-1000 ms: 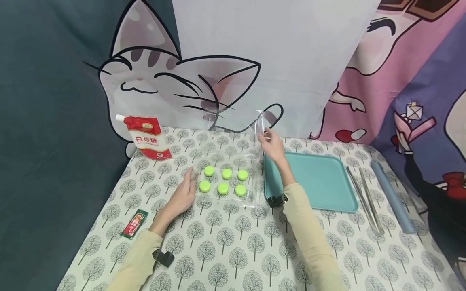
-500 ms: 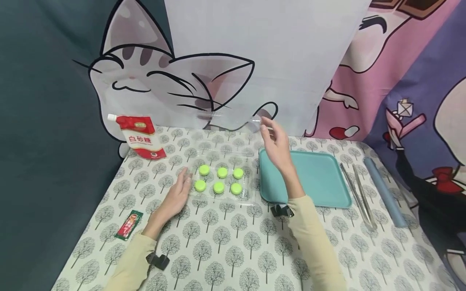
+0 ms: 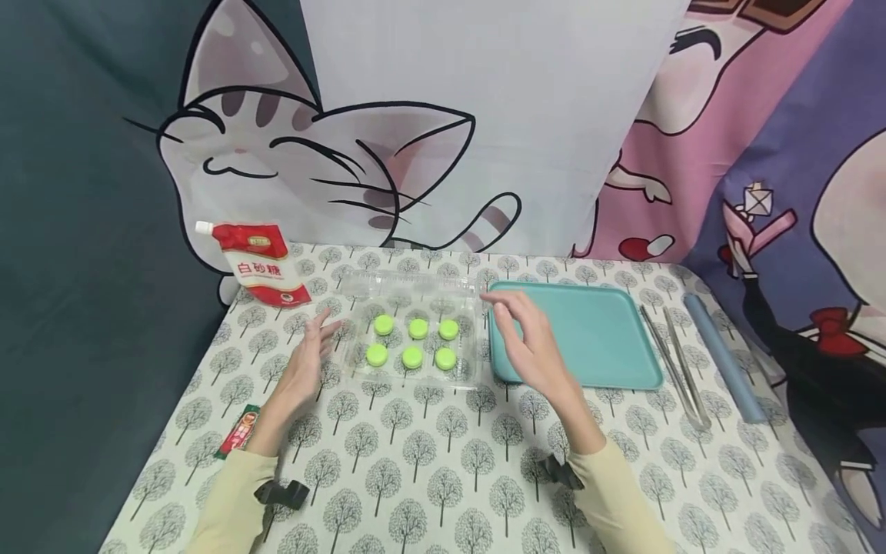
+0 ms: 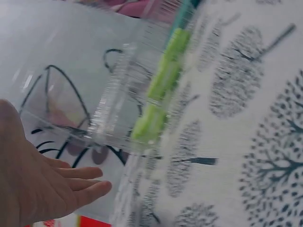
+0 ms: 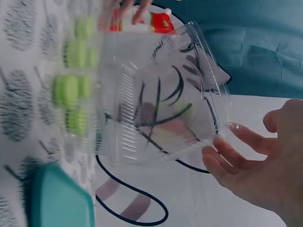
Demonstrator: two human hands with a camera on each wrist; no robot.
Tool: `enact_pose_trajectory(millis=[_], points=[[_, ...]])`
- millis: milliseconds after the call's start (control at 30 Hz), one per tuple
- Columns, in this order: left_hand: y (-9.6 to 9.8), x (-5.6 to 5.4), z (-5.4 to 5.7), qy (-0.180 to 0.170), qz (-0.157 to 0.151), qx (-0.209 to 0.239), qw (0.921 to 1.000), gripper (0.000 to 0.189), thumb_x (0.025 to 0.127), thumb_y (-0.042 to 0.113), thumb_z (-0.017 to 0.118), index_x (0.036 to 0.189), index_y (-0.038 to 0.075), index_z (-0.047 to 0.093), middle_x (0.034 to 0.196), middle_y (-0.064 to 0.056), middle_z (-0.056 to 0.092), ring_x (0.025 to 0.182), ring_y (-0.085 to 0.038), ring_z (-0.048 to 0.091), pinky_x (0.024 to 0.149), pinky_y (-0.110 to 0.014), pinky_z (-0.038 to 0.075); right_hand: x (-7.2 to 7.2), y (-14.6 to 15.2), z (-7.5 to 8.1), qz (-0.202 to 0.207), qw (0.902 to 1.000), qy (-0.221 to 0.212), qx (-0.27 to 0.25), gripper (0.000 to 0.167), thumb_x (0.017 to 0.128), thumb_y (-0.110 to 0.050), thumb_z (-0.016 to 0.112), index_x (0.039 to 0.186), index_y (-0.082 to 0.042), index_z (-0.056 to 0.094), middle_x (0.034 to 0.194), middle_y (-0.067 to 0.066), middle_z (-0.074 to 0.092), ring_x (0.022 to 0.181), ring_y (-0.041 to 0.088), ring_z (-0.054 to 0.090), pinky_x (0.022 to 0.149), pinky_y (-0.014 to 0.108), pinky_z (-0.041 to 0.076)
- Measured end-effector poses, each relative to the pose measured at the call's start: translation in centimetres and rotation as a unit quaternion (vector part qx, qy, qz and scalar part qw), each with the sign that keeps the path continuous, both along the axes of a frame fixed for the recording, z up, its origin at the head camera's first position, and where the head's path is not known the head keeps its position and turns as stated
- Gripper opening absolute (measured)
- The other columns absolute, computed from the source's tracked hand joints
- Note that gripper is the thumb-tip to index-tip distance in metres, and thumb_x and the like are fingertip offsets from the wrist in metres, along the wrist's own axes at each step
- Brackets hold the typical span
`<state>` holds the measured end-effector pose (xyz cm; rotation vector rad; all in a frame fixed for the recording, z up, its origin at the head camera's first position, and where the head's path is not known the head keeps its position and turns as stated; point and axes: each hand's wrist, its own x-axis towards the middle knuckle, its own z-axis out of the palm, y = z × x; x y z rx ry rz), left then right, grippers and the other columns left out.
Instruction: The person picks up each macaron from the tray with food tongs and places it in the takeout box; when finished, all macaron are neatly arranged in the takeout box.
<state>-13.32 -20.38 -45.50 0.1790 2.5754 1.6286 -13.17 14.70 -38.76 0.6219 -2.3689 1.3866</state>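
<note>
A clear plastic hinged box (image 3: 410, 382) lies on the cloth, holding several light green macarons (image 3: 418, 329) in two rows. Its clear lid (image 5: 163, 113) stands tilted above the hinge side, seen best in the right wrist view. My right hand (image 3: 529, 338) is at the box's right, fingers fairly straight; in the right wrist view the fingertips (image 5: 218, 143) meet the lid's edge. To the left of the box, my left hand (image 3: 301, 373) is held with fingers spread and nothing in it. The left wrist view shows those fingers (image 4: 90, 191) apart from the box.
Right of the box lies a teal tray (image 3: 574, 335), then metal tongs (image 3: 678, 369) and a blue-grey roll (image 3: 723, 358). A red and white spouted pouch (image 3: 263, 265) sits back left. A small red and green packet (image 3: 238, 431) lies by the left forearm.
The lid has swung from upright at the back forward toward the box. My right hand has come lower and nearer with it. My left hand has drawn away leftward from the box's side.
</note>
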Motion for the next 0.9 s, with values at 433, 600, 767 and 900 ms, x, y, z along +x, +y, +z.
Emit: enact_pose_trajectory(millis=[433,600,767,900], points=[[1.2,3.2,0.6,-0.051,0.056,0.059,0.9953,0.072,0.11,0.048,0.007,0.157,-0.002,0.028,0.147,-0.036,0.046,0.127,-0.051,0.056,0.103,-0.052,0.055,4.0,0.3,-4.3,0.012,0.9967,-0.015,0.079,0.016,0.098,-0.004,0.059,0.106,-0.002,0.072,0.118,0.013,0.071,0.113,0.033,0.066,0.104,0.056,0.051],[2.2,3.8,-0.3,-0.062,0.107,-0.02,0.9921,0.063,0.109,0.05,0.03,0.152,0.004,0.04,0.123,-0.025,0.066,0.106,-0.033,0.07,0.097,-0.042,0.059,4.5,0.5,-6.2,0.003,0.994,-0.06,0.091,0.014,0.096,-0.006,0.063,0.104,-0.005,0.074,0.117,0.011,0.073,0.112,0.032,0.067,0.104,0.056,0.052],[2.5,3.7,-1.0,-0.046,0.127,-0.068,0.9886,0.047,0.108,0.038,0.043,0.142,0.006,0.053,0.102,-0.013,0.071,0.088,-0.02,0.069,0.091,-0.039,0.052,4.6,0.3,-7.1,-0.022,0.9935,-0.088,0.069,0.012,0.094,-0.005,0.065,0.101,-0.005,0.075,0.114,0.009,0.075,0.107,0.028,0.07,0.098,0.052,0.057],[2.5,3.3,-1.5,-0.06,0.125,-0.022,0.9901,0.036,0.106,0.024,0.047,0.134,0.002,0.055,0.095,-0.015,0.07,0.079,-0.015,0.067,0.081,-0.031,0.058,4.4,0.0,-7.2,-0.041,0.9926,-0.11,0.03,0.011,0.092,-0.004,0.068,0.101,-0.005,0.075,0.106,0.008,0.076,0.098,0.025,0.071,0.091,0.046,0.062]])
